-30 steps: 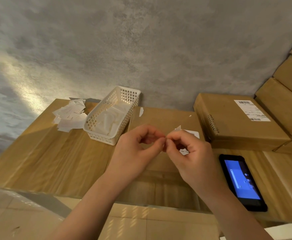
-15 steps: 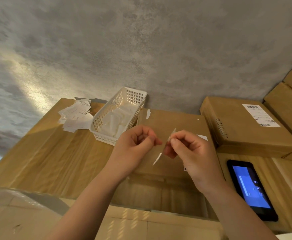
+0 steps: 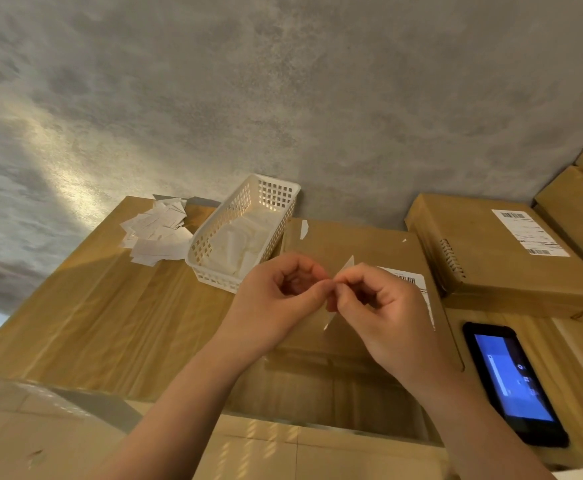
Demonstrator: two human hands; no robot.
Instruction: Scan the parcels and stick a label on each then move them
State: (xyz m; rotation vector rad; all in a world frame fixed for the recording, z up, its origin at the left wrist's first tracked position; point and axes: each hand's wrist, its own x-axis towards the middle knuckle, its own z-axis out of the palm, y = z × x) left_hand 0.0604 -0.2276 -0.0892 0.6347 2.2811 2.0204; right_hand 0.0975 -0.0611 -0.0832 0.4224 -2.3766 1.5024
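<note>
A small white label point(image 3: 347, 268) is held edge-on between both my hands, above a flat cardboard parcel point(image 3: 352, 247) on the wooden table. My left hand point(image 3: 279, 303) pinches the label with thumb and forefinger; my right hand point(image 3: 380, 313) pinches it from the other side. The fingertips of both hands meet at the label. The parcel under my hands carries a white barcode label point(image 3: 407, 282), partly hidden by my right hand. A second parcel point(image 3: 484, 258) with a shipping label lies to the right. A black handheld scanner point(image 3: 511, 382) with a lit blue screen lies on the table at right.
A white plastic basket point(image 3: 210, 244) with paper sheets stands left of the parcel. A pile of white paper scraps point(image 3: 155, 233) lies behind it on the wooden table point(image 3: 92, 317). More cardboard boxes point(image 3: 581, 202) are stacked at far right. A grey wall is behind.
My left hand's fingers have come back together with my right hand's at the label, after being slightly apart half a second ago. The view has shifted a little.
</note>
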